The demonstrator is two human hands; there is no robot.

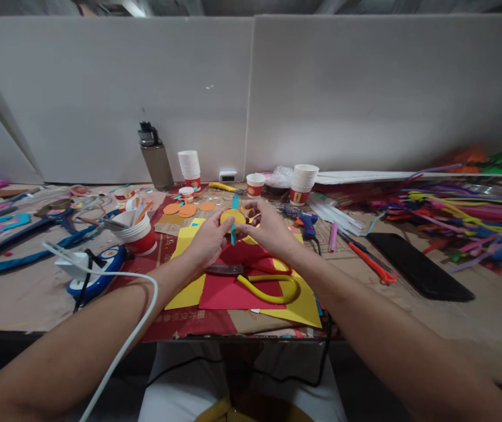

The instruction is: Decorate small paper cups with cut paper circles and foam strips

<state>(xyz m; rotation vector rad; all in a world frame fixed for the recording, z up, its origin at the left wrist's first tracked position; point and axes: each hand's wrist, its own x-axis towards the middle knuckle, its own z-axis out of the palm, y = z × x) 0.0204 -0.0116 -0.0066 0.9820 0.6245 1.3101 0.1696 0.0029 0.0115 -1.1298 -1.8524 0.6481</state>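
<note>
Between my two hands is a small round yellow disc (232, 219) with a blue strip (235, 202) that sticks out above and below it. My left hand (212, 239) grips the disc's left side, the thumb lying on its face. From the right, my right hand (268, 225) pinches at the disc's edge with thumb and fingers. Below the hands, scissors (272, 288) with yellow and red handles lie on a red paper sheet (233, 296), which rests on yellow paper (183, 287). Several orange paper circles (188, 210) lie just beyond my left hand.
Left stands a paper cup (139, 234) holding tools, beside a blue power strip (101, 272) with a white cable. Behind are a bottle (157, 158) and stacked cups (303, 183). To the right lie a glue gun (307, 225), a phone (417, 265) and colourful pipe cleaners (465, 211).
</note>
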